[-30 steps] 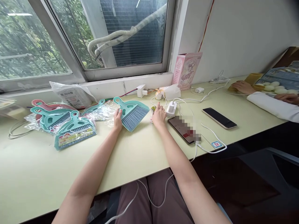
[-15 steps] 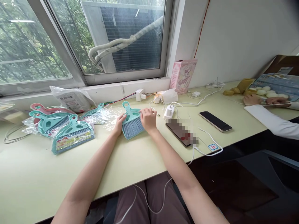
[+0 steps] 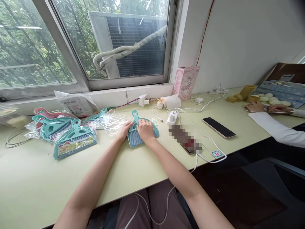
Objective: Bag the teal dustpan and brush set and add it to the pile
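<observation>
A teal dustpan [image 3: 156, 131] with a blue-bristled hand brush [image 3: 135, 140] nested in it rests on the table in front of me. My left hand [image 3: 125, 131] is closed on the dustpan's left edge. Across the middle of the brush lies my right hand [image 3: 145, 129], its fingers bent over the brush top and partly hiding it. Beyond the dustpan's right corner a small printed label [image 3: 155, 121] shows. Clear plastic wrap [image 3: 115, 122] is crumpled beside my left hand. Farther left lies a similar dustpan set [image 3: 75, 140] in its wrapper.
More wrapped sets, one with a pink dustpan [image 3: 44, 112], are heaped at the left. To the right are a white charger [image 3: 172, 117], two phones, one dark-screened [image 3: 219, 128], and cables. A pink box [image 3: 186, 83] stands behind. Another person's hands [image 3: 255, 106] are at far right.
My right hand has shifted from the dustpan's right side onto the middle of the brush. The set sits slightly farther right and its right corner now shows. My left hand still holds the left edge.
</observation>
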The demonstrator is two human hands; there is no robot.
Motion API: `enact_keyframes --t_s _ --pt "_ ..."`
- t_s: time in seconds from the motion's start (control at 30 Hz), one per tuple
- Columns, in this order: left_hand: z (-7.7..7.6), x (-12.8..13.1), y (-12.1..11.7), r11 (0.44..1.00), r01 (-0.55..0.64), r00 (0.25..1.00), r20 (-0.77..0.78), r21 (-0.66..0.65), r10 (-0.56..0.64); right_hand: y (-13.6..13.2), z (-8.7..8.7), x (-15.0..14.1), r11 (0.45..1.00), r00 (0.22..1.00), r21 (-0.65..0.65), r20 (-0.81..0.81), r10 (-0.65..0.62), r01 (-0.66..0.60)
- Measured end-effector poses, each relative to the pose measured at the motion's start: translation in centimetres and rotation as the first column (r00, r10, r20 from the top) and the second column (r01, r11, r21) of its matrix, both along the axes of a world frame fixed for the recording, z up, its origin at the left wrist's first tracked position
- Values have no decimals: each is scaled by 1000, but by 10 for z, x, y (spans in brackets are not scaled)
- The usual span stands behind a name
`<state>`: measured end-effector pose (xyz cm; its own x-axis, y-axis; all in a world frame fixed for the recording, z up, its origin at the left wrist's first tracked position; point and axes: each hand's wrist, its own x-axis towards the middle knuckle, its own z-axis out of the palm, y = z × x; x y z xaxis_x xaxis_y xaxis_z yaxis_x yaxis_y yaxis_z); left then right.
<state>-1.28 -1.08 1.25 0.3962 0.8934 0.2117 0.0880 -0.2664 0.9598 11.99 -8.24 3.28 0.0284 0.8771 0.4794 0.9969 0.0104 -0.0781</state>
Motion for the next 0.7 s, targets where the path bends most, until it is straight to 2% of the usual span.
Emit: enact_keyframes --t_s 0.17,0.3,0.4,0.6,0.7 --pt "1 -1 0 995 97 995 -18 22 -97 2 3 5 993 989 -87 -120 -91 81" --pt "3 -1 -1 994 105 994 -20 23 -104 4 1 9 991 985 -116 -150 -84 67" --pt "4 -1 -2 995 100 995 -16 8 -100 5 -1 10 993 974 -105 -210 -81 60" --pt "2 -2 -2 988 118 993 19 -101 -116 13 -6 19 994 917 -36 -382 -113 108" --pt "4 -2 -3 991 113 993 -6 -76 -114 17 -9 23 993 872 2 -478 -101 116"
